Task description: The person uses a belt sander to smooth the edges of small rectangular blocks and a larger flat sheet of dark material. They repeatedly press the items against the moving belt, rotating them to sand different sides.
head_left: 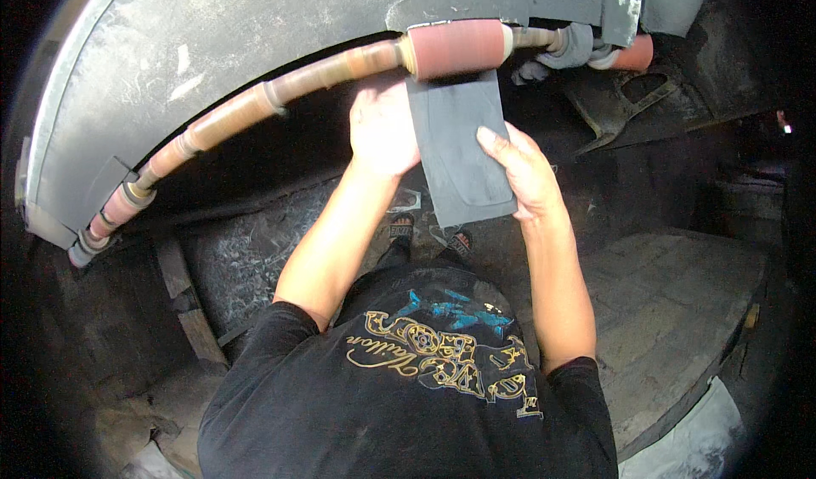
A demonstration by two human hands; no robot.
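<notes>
A flat grey sheet (pixel 463 152), roughly rectangular with a curved outline marked on it, slopes up to the red abrasive drum (pixel 456 50). Its far end meets or passes under the drum; the exact contact is hidden. My right hand (pixel 525 169) grips the sheet's right edge, thumb on top and fingers underneath. At the left edge my left hand (pixel 384 126) supports the sheet, close below the drum, with part of it hidden behind the sheet. The drum's surface is streaked, as if spinning.
The drum sits on a long shaft (pixel 331 71) along a grey metal housing (pixel 280 20). A second red drum (pixel 633 52) and wrapped grey cloth (pixel 575 45) are at the right. A brown board-like surface (pixel 680 309) lies lower right. My sandalled feet (pixel 459 241) stand below.
</notes>
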